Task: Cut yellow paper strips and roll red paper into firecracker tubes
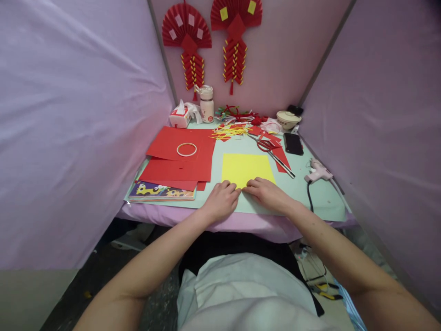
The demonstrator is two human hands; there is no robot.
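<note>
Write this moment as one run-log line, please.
left grip: at near edge of yellow sheet | right grip: same edge | red sheets: left of yellow sheet

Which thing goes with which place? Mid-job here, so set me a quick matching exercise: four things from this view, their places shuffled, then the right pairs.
Things
1. Yellow paper sheet
2. Thin pale ring
3. White lidded bottle
4. Glue gun

Places
A. Near the right edge of the table
B. On red paper
C. Touched by the left hand and right hand
D. At the back, right of the tissue box

Pairs: 1-C, 2-B, 3-D, 4-A
</note>
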